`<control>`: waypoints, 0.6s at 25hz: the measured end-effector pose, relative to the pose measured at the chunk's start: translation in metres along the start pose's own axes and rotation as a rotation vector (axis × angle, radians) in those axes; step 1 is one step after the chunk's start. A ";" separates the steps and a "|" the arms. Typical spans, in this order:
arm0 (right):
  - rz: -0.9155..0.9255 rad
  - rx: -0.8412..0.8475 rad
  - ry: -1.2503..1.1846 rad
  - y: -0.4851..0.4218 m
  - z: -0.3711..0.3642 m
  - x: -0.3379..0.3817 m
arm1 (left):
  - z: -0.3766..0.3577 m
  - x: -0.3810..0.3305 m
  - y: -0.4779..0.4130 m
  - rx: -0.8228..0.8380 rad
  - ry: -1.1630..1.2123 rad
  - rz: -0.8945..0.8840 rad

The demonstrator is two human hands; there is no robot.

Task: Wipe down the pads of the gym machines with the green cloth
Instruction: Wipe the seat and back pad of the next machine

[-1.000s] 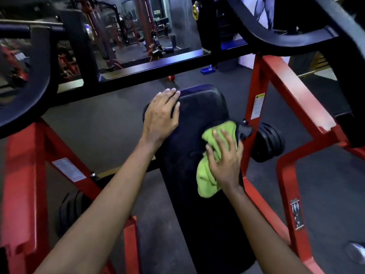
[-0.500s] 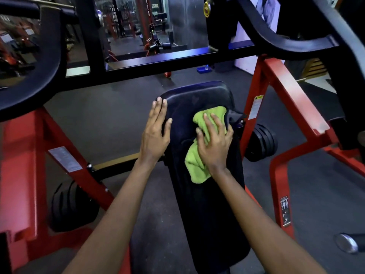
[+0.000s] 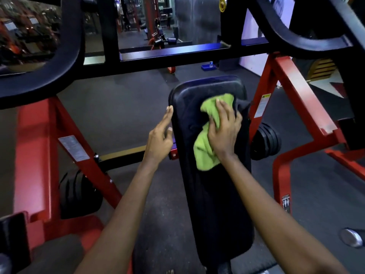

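A long black pad of a red-framed gym machine runs from the middle of the view down toward me. My right hand lies on the green cloth and presses it onto the upper part of the pad, fingers spread over the bunched fabric. The cloth's lower end hangs out below my wrist. My left hand is beside the pad's left edge, fingers relaxed and mostly straight, fingertips near the rim; it holds nothing.
Red frame beams flank the pad on both sides. A black crossbar and curved black arms pass overhead. Black weight plates sit at the right and at the lower left. Dark rubber floor lies around.
My right hand has slid the cloth up and to the left across the pad's top. My left hand has come off the pad's upper left corner and now hovers at its left edge.
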State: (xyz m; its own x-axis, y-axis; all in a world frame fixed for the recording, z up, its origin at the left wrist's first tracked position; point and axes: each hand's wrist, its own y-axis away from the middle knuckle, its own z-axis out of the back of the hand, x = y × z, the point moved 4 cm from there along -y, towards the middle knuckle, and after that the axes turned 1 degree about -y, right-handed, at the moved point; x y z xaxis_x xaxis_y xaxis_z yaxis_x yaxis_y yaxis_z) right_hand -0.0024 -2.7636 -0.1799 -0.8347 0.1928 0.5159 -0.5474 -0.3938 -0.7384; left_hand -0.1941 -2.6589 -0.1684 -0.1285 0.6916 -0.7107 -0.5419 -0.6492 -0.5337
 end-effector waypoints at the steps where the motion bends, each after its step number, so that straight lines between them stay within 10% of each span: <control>1: 0.006 -0.025 0.002 -0.020 0.001 0.011 | 0.002 0.001 0.000 0.024 0.048 0.038; 9: 0.399 0.180 0.121 0.065 -0.011 0.019 | 0.008 0.012 0.000 0.066 0.318 0.085; 15: 0.271 0.081 0.082 -0.030 -0.019 0.079 | 0.007 0.016 -0.002 0.079 0.499 0.200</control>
State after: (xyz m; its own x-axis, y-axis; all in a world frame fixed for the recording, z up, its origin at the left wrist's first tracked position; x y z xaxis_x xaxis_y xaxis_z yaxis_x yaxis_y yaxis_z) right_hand -0.0528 -2.7200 -0.1256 -0.9538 0.1417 0.2650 -0.2997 -0.5103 -0.8061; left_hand -0.2006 -2.6443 -0.1749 0.1643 0.3104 -0.9363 -0.6103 -0.7137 -0.3437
